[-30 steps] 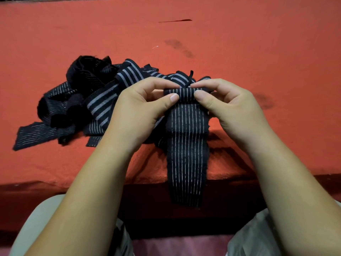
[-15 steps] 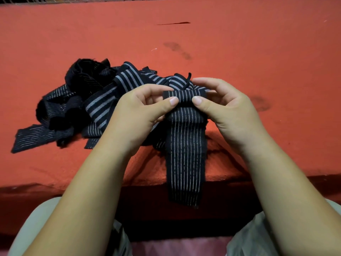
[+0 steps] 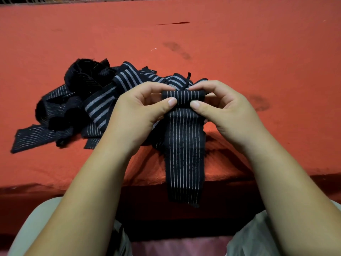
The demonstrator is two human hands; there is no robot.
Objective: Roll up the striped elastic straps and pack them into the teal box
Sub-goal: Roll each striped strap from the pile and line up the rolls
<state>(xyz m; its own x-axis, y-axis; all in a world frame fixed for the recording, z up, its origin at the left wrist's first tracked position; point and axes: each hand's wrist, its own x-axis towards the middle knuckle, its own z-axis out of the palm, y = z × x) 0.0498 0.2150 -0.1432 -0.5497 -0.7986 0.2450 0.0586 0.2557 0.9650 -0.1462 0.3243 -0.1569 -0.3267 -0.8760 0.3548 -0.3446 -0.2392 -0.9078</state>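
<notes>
The left hand point(image 3: 140, 115) and right hand point(image 3: 227, 115) both pinch the started roll of a striped strap point(image 3: 184, 154), seemingly soft, light and springy, its limp tail hanging below them; gripping the roll's ends should stop it unwinding.

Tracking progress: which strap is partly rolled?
The strap hanging off the table edge, pinched by left hand and right hand; the pile lies unrolled.
</notes>
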